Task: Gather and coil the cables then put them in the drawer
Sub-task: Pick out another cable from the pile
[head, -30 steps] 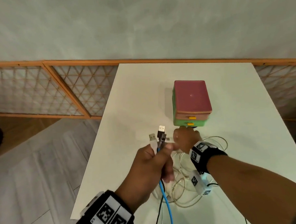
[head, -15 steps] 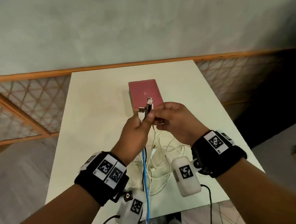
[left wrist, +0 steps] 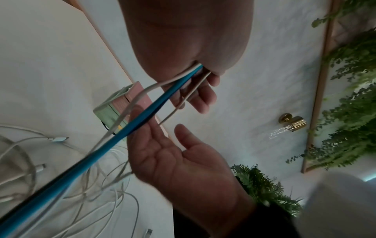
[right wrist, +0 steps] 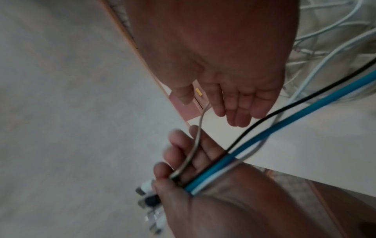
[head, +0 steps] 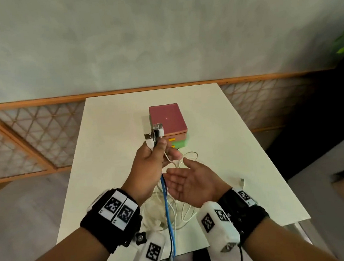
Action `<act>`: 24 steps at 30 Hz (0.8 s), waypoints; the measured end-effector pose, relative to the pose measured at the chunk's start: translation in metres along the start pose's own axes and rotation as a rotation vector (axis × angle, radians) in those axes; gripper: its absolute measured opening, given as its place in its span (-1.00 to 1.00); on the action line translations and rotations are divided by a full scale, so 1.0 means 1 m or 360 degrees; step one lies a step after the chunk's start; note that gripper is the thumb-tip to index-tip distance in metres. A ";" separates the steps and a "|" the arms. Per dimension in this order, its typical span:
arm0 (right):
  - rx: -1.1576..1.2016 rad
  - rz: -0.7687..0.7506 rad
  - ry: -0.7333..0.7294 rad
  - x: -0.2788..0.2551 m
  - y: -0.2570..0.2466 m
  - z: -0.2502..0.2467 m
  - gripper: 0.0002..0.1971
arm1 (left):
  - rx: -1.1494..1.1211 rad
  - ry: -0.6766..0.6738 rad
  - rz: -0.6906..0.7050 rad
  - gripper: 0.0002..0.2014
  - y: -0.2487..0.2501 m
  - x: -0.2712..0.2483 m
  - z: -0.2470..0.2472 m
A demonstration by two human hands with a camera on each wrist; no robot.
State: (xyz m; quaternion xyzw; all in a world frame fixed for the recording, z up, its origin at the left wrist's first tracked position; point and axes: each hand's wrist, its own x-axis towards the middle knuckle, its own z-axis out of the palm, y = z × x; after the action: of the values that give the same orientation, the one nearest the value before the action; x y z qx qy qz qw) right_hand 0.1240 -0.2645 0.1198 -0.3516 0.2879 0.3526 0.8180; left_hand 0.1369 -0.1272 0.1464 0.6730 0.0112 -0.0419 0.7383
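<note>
My left hand (head: 152, 163) grips a bundle of cables just below their USB plugs (head: 155, 135), which stick up above the fist. A blue cable (head: 168, 210), a black one and several white ones hang from it to a loose tangle (head: 174, 212) on the white table (head: 242, 155). My right hand (head: 189, 181) is open, palm up, just right of the hanging cables and holding nothing. Behind the hands stands a small drawer box (head: 168, 123) with a pink top, yellow handles and a green lower drawer, all shut. The left wrist view shows the blue cable (left wrist: 142, 116) leaving my fist.
A loose white plug (head: 241, 181) lies on the table to the right of my right hand. The table's near edge (head: 189, 252) is close to my wrists. A wooden lattice rail and grey wall stand behind; green plants at the far right.
My right hand has let go of the plug ends, dropped lower and opened palm up. My left hand keeps its grip on the bundle, now with more plugs standing above it.
</note>
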 end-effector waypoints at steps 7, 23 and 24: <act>0.0360 -0.0172 0.0047 0.015 -0.036 -0.001 -0.69 | -0.0078 0.0018 -0.0217 -0.58 -0.006 -0.049 -0.032; -0.0162 -0.0260 -0.0191 0.007 0.005 0.003 -0.79 | 0.0383 0.0155 -0.0318 -0.71 0.007 -0.070 -0.043; -0.0195 -0.0256 -0.0260 0.004 0.010 0.006 -0.72 | 0.0430 0.0135 -0.0261 -0.76 0.007 -0.062 -0.030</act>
State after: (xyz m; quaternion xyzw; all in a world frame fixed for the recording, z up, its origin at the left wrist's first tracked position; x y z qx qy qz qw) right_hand 0.1199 -0.2528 0.1163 -0.3929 0.1691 0.3304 0.8413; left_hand 0.0774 -0.0933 0.1554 0.7641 0.0916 -0.0749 0.6342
